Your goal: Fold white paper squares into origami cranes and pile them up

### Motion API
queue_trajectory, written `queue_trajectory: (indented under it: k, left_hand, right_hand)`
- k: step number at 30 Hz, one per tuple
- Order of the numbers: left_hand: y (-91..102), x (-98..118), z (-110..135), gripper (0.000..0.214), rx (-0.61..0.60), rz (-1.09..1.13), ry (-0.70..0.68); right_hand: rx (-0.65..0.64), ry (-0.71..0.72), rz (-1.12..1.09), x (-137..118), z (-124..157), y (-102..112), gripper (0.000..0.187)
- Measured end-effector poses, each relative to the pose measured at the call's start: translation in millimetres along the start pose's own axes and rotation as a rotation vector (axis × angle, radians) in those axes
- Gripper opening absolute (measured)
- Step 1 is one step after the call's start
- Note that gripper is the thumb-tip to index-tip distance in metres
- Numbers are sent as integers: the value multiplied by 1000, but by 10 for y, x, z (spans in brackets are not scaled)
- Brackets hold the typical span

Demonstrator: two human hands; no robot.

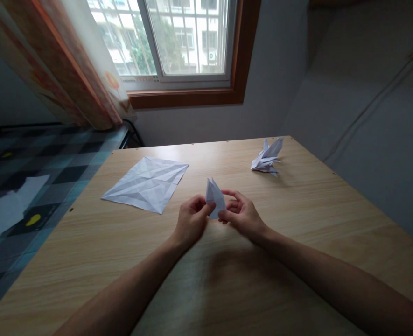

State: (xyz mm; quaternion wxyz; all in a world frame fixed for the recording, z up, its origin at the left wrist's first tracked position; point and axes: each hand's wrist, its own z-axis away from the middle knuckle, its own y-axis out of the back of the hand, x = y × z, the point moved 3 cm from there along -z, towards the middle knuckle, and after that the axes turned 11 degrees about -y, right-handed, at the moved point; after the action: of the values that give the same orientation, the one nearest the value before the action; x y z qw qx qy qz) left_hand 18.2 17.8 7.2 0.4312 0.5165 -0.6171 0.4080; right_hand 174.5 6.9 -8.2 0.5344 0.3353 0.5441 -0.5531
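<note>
A small folded white paper piece (214, 198) stands upright between both of my hands above the middle of the wooden table (129, 261). My left hand (191, 220) pinches its lower left side with curled fingers. My right hand (240, 214) grips its right side, thumb and fingers closed on the paper. A creased square paper sheet (146, 183) lies flat on the table to the left of my hands. A finished folded paper figure (267, 157) rests near the far right corner of the table.
The table stands against a grey wall under a window (178, 37) with a curtain (69, 70) at the left. A bed with a checked cover (34, 168) and a white sheet of paper (6, 207) lies left of the table.
</note>
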Motion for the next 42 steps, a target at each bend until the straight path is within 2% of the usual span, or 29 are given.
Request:
queue_trajectory:
  k: [2, 3, 7, 11, 15, 19, 24, 26, 29, 33, 39, 42]
  left_hand:
    - [-1, 0, 0, 24, -5, 0, 14]
    - [-3, -5, -2, 26, -15, -12, 21]
    - [-29, -24, -11, 25, -35, -12, 11]
    - [-41, 14, 17, 30, 69, 10, -41]
    - [-94, 60, 68, 25, -43, -185, -69]
    - [-119, 66, 76, 21, -108, -249, -109]
    - [-130, 40, 68, 19, -182, -260, -83]
    - [-126, 28, 67, 23, -181, -243, -64]
    - [-116, 1, 63, 26, -165, -204, -44]
    - [-103, -47, 57, 27, -158, -129, -14]
    - [-75, -50, 45, 25, -124, -104, 5]
    - [-68, -2, 37, 22, -96, -120, -9]
  right_hand:
    - [2, -6, 56, -17, 11, 1, 36]
    - [10, -5, 80, -30, 19, 3, 33]
    - [49, -2, 103, -75, 37, 15, 39]
    - [186, 24, 95, -67, 20, 62, 40]
    - [315, 92, 118, -37, 46, 99, 38]
    - [249, 152, 261, -35, 116, 39, 27]
    - [178, 379, 446, -123, 176, -37, 13]
    - [146, 410, 487, -136, 174, -43, 15]
    - [71, 335, 435, -105, 153, -31, 27]
    - [31, 274, 337, -56, 135, -11, 25]
    - [59, 249, 258, -44, 109, 6, 22]
    - [128, 228, 262, -51, 87, 40, 20]
